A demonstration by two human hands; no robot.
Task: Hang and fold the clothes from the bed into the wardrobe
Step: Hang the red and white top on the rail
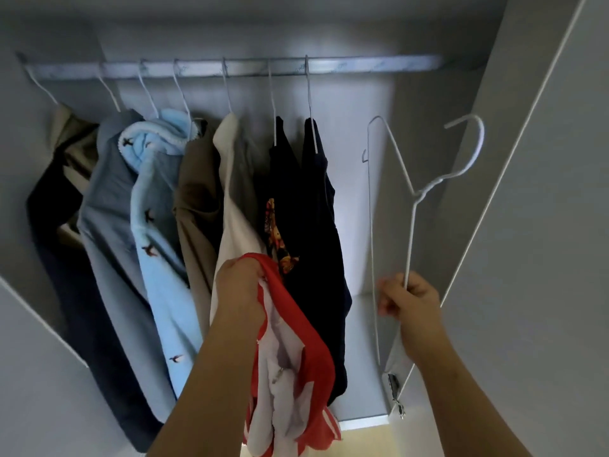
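Closest to us, our left hand (239, 285) has its fingers curled tight round a red-and-white garment (296, 351), which dangles below. Our right hand (412, 300) pinches a white wire hanger (418, 193) in its fingers, held up just right of the dark clothes (316, 209) on the wardrobe rail (379, 65)

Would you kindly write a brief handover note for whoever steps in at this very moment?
Left hand: grips the bunched red and white garment, which hangs down.
Right hand: holds the white wire hanger by a lower corner, hook up, off the grey metal rail.
Done: hung clothes on seven hangers fill the rail's left and middle.
Left: put the garment on the hanger, then probably hook it on the rail's free right stretch. The bed is out of view.
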